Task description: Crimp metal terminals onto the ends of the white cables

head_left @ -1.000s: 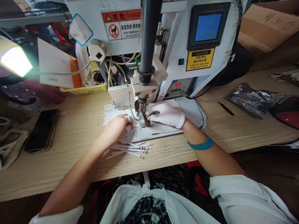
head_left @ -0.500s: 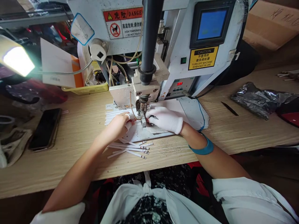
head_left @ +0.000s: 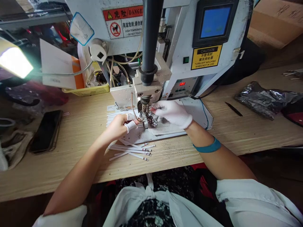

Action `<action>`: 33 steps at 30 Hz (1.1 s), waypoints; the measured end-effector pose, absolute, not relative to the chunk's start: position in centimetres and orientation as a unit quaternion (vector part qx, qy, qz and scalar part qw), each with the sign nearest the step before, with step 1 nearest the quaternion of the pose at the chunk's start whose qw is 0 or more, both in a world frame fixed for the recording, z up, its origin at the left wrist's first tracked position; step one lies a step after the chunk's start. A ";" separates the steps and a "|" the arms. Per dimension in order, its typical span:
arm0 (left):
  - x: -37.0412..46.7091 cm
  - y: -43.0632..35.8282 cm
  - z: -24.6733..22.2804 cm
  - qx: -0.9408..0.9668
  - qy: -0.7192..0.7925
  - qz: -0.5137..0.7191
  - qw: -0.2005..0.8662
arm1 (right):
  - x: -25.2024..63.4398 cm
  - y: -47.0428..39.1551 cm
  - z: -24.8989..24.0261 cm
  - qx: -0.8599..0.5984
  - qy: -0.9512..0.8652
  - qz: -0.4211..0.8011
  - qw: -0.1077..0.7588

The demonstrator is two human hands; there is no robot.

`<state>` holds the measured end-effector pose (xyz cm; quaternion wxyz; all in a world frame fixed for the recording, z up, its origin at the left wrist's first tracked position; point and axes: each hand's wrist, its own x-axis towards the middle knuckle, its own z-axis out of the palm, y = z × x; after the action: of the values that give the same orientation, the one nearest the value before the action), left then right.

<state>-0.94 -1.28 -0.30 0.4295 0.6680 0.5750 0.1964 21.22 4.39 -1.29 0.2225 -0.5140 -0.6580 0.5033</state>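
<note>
My left hand [head_left: 121, 125], white covers on its thumb and fingertip, is closed in a pinch just left of the machine's heated tip [head_left: 145, 108]. White flat strips [head_left: 113, 117] lie beside and partly under it; whether it grips one is hidden. My right hand [head_left: 174, 114] wears a white glove with bare fingertips. Its thumb and finger are pinched right of the tip, above a small pile of metallic pieces [head_left: 153, 120]; what they hold is too small to name. A metal block [head_left: 145, 123] stands between the hands. More strips with small ends [head_left: 131, 150] lie loosely near the table's front.
The soldering-type machine [head_left: 175, 67] with a danger label fills the back. A lit lamp [head_left: 15, 61], a yellow basket [head_left: 87, 90] and a phone [head_left: 46, 130] are on the left. Rightward lie tweezers [head_left: 233, 109] and a plastic bag [head_left: 262, 99].
My right hand has shifted right and back from the tip, uncovering the pile of small pieces. My left hand's covered fingers have shifted slightly, lower at the block's left.
</note>
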 end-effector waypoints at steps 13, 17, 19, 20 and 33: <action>-0.4 -0.9 -0.2 0.642 0.577 0.222 0.453 | 19.0 3.0 -1.9 -0.423 -0.507 0.698 0.278; -0.2 -0.8 -0.1 0.631 0.572 0.231 0.470 | 19.0 3.0 -1.7 -0.413 -0.493 0.721 0.258; -0.1 -0.7 -0.2 0.623 0.572 0.237 0.478 | 19.0 3.1 -1.7 -0.417 -0.491 0.719 0.260; -0.1 -0.7 -0.2 0.620 0.574 0.240 0.479 | 19.0 3.1 -1.6 -0.421 -0.494 0.715 0.259; 0.5 -0.5 0.0 0.597 0.584 0.257 0.486 | 18.9 3.1 -1.4 -0.424 -0.510 0.705 0.250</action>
<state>0.55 -0.54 0.03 0.4863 0.5968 0.5843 0.2569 18.86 3.05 -1.37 0.2499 -0.4242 -0.5098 0.7055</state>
